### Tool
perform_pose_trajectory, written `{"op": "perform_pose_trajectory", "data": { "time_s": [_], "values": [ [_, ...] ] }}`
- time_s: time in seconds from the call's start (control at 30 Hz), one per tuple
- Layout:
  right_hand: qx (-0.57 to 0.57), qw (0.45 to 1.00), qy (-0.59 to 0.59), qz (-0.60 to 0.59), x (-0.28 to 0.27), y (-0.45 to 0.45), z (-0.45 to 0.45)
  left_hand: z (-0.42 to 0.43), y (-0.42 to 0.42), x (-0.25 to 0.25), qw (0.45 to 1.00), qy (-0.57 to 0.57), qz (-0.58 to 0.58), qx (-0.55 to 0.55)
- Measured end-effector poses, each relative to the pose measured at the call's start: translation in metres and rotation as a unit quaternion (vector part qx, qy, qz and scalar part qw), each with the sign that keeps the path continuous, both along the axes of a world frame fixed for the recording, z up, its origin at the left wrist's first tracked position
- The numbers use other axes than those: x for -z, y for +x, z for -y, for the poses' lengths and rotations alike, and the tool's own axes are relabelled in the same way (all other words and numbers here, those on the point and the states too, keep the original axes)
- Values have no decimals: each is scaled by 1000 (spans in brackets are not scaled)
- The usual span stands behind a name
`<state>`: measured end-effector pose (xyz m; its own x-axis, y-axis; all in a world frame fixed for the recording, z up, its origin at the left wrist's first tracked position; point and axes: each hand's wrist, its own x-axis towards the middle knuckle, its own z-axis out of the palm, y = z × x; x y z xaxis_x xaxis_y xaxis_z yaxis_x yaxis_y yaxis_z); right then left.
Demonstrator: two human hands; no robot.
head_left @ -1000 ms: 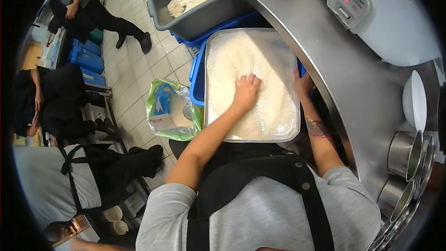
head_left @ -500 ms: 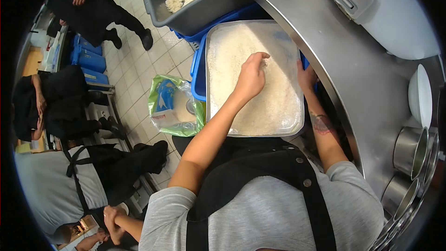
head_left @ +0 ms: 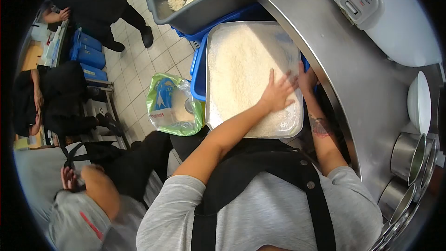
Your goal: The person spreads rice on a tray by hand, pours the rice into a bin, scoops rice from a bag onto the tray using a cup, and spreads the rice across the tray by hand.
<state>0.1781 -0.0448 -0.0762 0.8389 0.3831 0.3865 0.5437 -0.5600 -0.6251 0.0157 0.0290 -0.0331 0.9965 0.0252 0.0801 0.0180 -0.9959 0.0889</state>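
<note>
A wide clear tray (head_left: 212, 128) holds a spread layer of white rice grains (head_left: 237, 74). My left hand (head_left: 280, 91) lies over the rice near the right side of the tray, fingers apart, slightly blurred, holding nothing. At the right rim, my right hand (head_left: 306, 80) grips the tray's edge, with part of its fingers hidden. Under the tray sits a blue bin (head_left: 199, 76). Beside it on the left stands an open green-edged bag (head_left: 163, 100) with rice and a round metal object (head_left: 189, 105) inside.
A grey tub (head_left: 186, 21) with white rice is beyond the tray. On the right runs a steel counter (head_left: 334, 56) with a rice cooker (head_left: 399, 23), white bowl (head_left: 419, 102) and metal pots (head_left: 405, 158). Several people stand at the left, one close by (head_left: 88, 214).
My left hand has moved right across the rice and its fingers have spread; the rice looks more level. My right hand stays at the rim. A person has come closer at the lower left.
</note>
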Motion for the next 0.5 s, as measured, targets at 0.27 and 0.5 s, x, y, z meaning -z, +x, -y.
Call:
{"op": "perform_pose_trajectory", "data": {
  "time_s": [0.27,0.5],
  "values": [
    [18,1000,-3,-23,-2,-4,-3,-75,-19,-6,975,-34,-8,-219],
    [12,998,-6,-64,-5,-2,-1,-37,-53,-33,911,-348,40,-217]
  ]
}}
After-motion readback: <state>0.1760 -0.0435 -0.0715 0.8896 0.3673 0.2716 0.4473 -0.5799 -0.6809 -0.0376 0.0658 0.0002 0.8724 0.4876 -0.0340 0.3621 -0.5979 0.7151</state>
